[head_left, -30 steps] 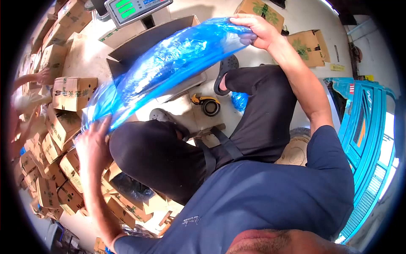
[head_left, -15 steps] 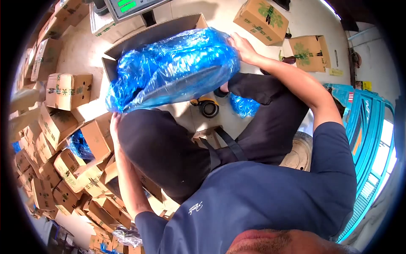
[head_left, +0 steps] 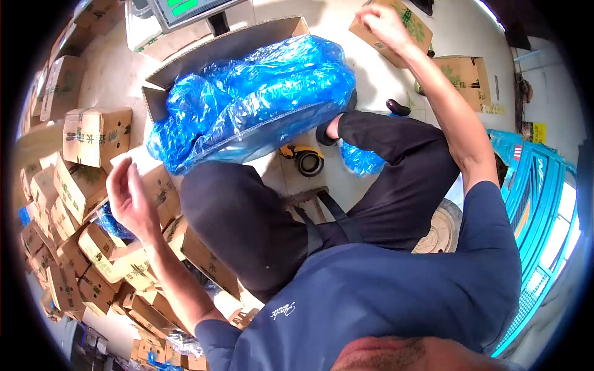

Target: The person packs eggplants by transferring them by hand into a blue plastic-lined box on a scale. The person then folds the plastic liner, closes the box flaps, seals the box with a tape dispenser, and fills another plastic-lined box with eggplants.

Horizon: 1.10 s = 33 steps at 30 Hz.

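A cardboard box stands open in front of my knees. A blue plastic bag lines it, bunched up inside and draped over its near and left edges. What the bag holds, if anything, is hidden. My left hand is raised to the left of the box, apart from the bag, with its fingers loosely spread. Over at the upper right, my right hand is in the air, apart from the bag too. It appears in front of a closed carton, its fingers partly bent and holding nothing.
Many cartons are piled at the left. A scale display stands beyond the box. On the floor are a tape dispenser, a dark eggplant and more blue plastic. A teal frame stands at the right.
Both hands have let go of the blue bag. The left has come up and outward to the left; the right has moved up and right. The bag now lies over the box rim.
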Motion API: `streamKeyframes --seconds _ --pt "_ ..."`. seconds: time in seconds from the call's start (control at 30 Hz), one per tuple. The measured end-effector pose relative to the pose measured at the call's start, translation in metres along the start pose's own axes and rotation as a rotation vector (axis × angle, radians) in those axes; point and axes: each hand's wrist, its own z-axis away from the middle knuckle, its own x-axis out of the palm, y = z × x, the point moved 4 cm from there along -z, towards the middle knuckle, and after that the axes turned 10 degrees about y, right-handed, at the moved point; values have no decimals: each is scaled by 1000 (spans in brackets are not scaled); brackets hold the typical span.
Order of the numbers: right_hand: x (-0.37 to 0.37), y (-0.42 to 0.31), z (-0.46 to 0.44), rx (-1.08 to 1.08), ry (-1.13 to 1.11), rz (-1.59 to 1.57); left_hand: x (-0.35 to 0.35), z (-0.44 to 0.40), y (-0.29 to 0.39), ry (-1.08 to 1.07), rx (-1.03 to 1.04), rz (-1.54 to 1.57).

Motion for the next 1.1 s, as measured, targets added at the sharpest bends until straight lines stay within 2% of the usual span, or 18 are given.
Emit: streamKeyframes --seconds 0.03,0.07,0.1,0.13,0.17,0.2,0.3,0.4,0.5,0.63,0.67,0.7,0.77,0.8,0.9,0.97,1.07,1.1 --pt "-6 -43 5 -179 16 26 14 -1 36 -229 216 -216" --pt "13 -56 2 -348 55 -205 37 0 71 -344 356 -416" --pt "9 -121 32 -406 -33 -159 60 -1 90 -468 459 -601" --pt "24 -146 42 -565 -138 -10 77 -4 85 -503 712 -687" --pt "37 -173 56 -652 -215 140 92 -5 85 -584 737 -870" --pt "63 -170 58 -852 -114 280 104 -8 85 -581 811 -913" --pt "101 -189 61 -688 -546 857 118 -11 85 -629 928 -1082" --pt "107 -181 52 -858 -213 673 112 -18 69 -556 963 -1046" --pt "71 -176 46 -702 179 177 90 -17 63 -363 884 -682" --pt "30 -161 48 8 -22 -334 63 1 83 -314 909 -460" --pt "33 -140 40 66 -19 -488 58 1 76 -300 873 -518" --pt "33 -122 38 -95 33 -508 54 -4 68 -244 823 -482" --pt "27 -112 42 -146 39 -444 44 -14 54 -135 724 -413" --pt "26 -107 41 -132 1 -403 40 -14 59 -136 796 -461" --pt "26 -89 41 -93 -83 -303 43 -1 79 -391 1001 -489" --pt "30 -81 35 -116 -108 -273 46 8 100 -617 838 -429" --pt "26 -104 39 -405 194 36 50 10 134 -558 785 -289" --pt "28 -112 41 -452 220 78 62 14 140 -614 660 -260"
